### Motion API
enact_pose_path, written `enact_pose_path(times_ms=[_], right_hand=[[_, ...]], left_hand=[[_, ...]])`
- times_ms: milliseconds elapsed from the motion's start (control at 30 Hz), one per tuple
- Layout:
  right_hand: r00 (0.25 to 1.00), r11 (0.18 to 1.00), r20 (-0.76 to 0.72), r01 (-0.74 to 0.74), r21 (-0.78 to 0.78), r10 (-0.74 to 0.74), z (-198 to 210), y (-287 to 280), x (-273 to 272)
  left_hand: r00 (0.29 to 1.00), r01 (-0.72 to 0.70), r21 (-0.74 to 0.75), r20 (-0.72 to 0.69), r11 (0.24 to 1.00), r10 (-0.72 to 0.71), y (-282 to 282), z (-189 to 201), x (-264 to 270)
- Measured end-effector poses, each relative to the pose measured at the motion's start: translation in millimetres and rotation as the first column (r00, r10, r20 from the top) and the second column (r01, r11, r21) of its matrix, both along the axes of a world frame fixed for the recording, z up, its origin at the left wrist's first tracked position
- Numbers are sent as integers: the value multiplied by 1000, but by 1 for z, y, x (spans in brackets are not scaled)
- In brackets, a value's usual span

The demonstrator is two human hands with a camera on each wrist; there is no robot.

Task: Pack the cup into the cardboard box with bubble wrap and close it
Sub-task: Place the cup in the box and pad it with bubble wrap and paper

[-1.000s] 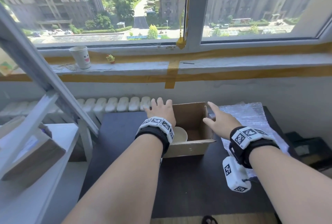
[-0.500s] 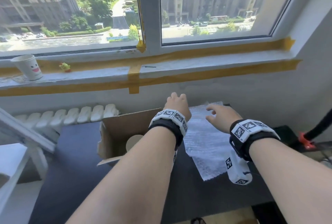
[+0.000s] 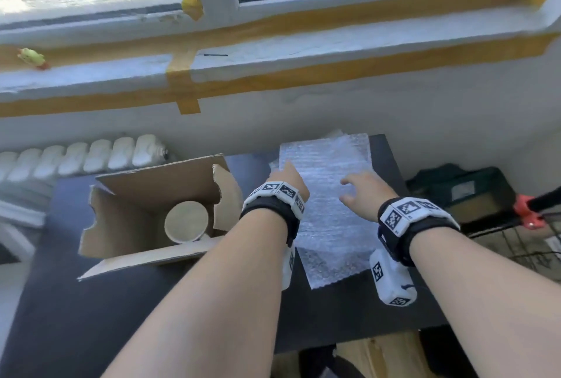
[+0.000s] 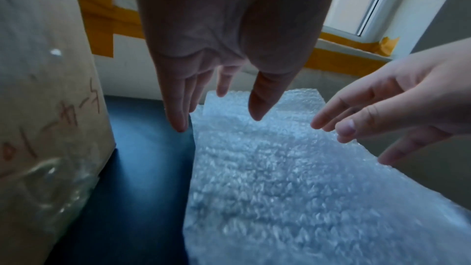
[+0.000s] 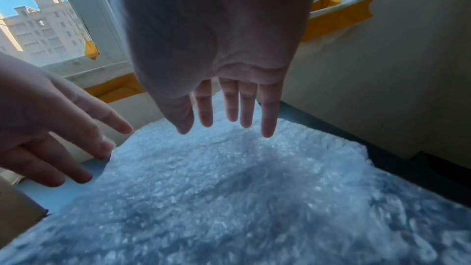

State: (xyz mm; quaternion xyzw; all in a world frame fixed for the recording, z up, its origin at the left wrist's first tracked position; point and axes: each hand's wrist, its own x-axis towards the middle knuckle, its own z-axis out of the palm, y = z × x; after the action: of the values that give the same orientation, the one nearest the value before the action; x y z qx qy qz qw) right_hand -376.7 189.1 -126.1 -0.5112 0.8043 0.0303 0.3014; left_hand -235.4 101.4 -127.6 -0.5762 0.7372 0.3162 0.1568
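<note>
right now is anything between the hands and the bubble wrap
Nothing visible. The left hand and right hand hover open just above the bubble wrap, bare air beneath the fingers. The cardboard box with the cup stands off to the left.

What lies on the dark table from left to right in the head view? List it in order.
cardboard box → cup inside the box → left hand → bubble wrap → right hand, over the wrap's right part.
</note>
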Motion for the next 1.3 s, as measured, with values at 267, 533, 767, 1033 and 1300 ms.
enact_pose_path(times_ms=[267,533,767,1033,1300], right_hand=[[999,1000,49,-1,15,0,-13,2,0],[1000,1000,19,15,-26,-15,16,-2,8],[999,988,-16,42,-150,-45,71,-7,25],[974,942,178,189,-278,-143,122,-12,71],[819,801,548,438,-407,-170,138,-26,128]], left_hand=[[975,-193,-13,-113,981,190,-6,-11,2],[951,-93,119,-283,989,123,-9,31,0],[850,-190,5,-499,982,167,-16,99,30],[645,-356,-14,-728,935,234,-27,159,108],[551,-431,69,-770,900,322,-12,168,204]])
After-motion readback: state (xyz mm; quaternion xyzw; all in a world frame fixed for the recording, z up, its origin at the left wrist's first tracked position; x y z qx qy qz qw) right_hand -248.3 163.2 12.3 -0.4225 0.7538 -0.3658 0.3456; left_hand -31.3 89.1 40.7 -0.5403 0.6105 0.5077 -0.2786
